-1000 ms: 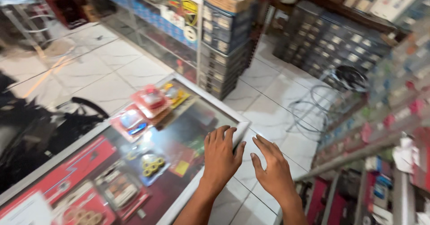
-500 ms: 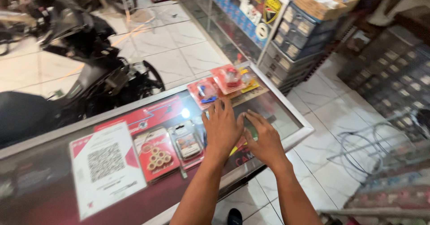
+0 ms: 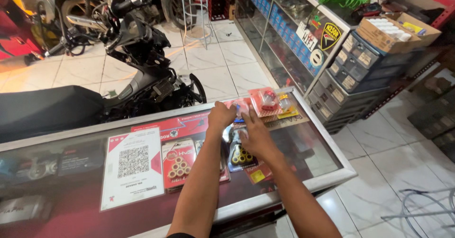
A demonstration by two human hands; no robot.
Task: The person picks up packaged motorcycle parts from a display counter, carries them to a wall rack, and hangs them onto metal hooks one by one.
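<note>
My left hand (image 3: pixel 222 116) reaches across the glass counter top (image 3: pixel 322 157) to a red blister pack with a blue part (image 3: pixel 240 107). Its fingers curl down at the pack's near edge and are hidden by the back of the hand. My right hand (image 3: pixel 253 136) lies just right of it, fingers spread, low over the glass above a packet of yellow rollers (image 3: pixel 240 156) inside the case. A second red blister pack (image 3: pixel 266 100) and a yellow pack (image 3: pixel 286 104) lie at the counter's far right corner.
A white sheet with a square code (image 3: pixel 132 167) and a red roller packet (image 3: pixel 177 162) lie left of my arms. A black motorbike (image 3: pixel 142 62) stands beyond the counter. Glass shelves (image 3: pixel 284 34), grey drawer bins (image 3: pixel 350 77) and a cardboard box (image 3: pixel 388 29) line the right.
The view has swung left and up. Both hands have moved from the counter's right part farther across the glass, the left one reaching the red blister pack.
</note>
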